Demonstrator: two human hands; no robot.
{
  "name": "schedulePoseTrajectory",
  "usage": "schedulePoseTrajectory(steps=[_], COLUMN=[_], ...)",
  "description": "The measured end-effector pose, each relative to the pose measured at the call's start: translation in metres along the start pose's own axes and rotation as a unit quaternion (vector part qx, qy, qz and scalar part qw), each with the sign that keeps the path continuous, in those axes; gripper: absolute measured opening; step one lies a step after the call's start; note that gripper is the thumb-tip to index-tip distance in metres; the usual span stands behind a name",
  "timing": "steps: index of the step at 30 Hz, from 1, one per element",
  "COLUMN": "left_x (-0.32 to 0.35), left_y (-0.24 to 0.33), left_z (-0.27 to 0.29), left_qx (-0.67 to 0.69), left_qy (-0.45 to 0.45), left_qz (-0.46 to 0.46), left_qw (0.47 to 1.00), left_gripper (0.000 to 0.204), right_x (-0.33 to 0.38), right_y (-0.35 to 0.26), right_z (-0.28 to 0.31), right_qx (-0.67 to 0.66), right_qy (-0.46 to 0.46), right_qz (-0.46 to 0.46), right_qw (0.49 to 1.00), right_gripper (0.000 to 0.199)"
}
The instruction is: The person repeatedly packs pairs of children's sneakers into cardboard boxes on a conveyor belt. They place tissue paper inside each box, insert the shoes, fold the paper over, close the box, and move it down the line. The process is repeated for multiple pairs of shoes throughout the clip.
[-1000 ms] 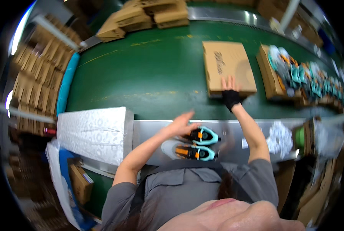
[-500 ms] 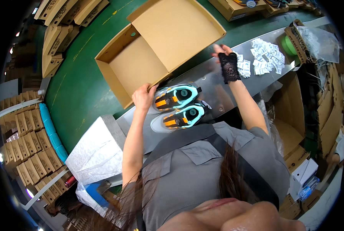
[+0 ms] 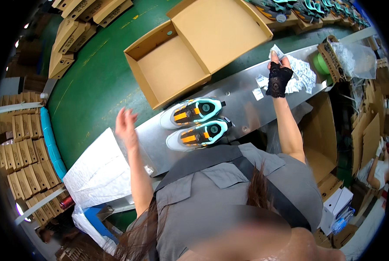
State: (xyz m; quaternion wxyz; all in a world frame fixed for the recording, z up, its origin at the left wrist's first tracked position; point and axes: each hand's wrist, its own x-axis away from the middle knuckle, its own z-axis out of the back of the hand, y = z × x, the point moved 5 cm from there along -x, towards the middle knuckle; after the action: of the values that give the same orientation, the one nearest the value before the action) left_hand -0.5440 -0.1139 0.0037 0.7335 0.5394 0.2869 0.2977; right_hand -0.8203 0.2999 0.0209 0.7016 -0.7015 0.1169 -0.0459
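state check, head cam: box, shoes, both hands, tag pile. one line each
shoe box: open, empty, lid flipped back
pair of shoes: side by side on the metal shelf, outside the box
left hand: open, raised, holding nothing
right hand: gloved, pinching a paper tag
tag pile: loose, spread out

You stand at a long metal worktop (image 3: 246, 102) that runs beside a green conveyor belt (image 3: 94, 82). Flat folded cartons (image 3: 16, 161) are stacked in rows past the belt's left edge, with more (image 3: 85, 17) at its far corner. Bright lamps glare at the far left rim, and open brown cartons (image 3: 364, 139) crowd the floor off the worktop's right end.
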Motion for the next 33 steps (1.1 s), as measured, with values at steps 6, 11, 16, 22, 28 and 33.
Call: schedulePoseTrajectory(steps=[6,11,16,22,28,33], left_x=[0.05,0.098,0.11,0.104,0.094,0.045], left_y=[-0.1,-0.138,-0.113,-0.088,-0.025,0.135], left_z=[0.206,0.258,0.258,0.253,0.322,0.26], left_qx=[-0.28,-0.528,-0.542,-0.564,-0.483,-0.075], left_qy=[0.233,0.136,0.137,0.219,0.45,0.401], left_qz=[-0.004,0.275,0.313,0.3,0.139,-0.077], left_qw=[0.931,0.792,0.768,0.737,0.738,0.91], left_gripper=[0.034,0.071,0.066,0.036,0.034,0.033], right_x=[0.045,0.055,0.057,0.073,0.071,0.084], right_y=[-0.045,-0.064,-0.013,0.129,0.077,-0.054], right_z=[-0.137,-0.144,-0.07,-0.014,-0.018,-0.082], right_qx=[-0.027,0.026,0.099,0.559,0.389,0.207], right_qy=[-0.329,-0.299,-0.08,-0.137,-0.115,-0.226], right_qz=[0.058,0.102,0.178,0.133,0.266,0.398], right_qw=[0.942,0.949,0.976,0.807,0.874,0.865], right_gripper=[0.059,0.057,0.033,0.049,0.043,0.045])
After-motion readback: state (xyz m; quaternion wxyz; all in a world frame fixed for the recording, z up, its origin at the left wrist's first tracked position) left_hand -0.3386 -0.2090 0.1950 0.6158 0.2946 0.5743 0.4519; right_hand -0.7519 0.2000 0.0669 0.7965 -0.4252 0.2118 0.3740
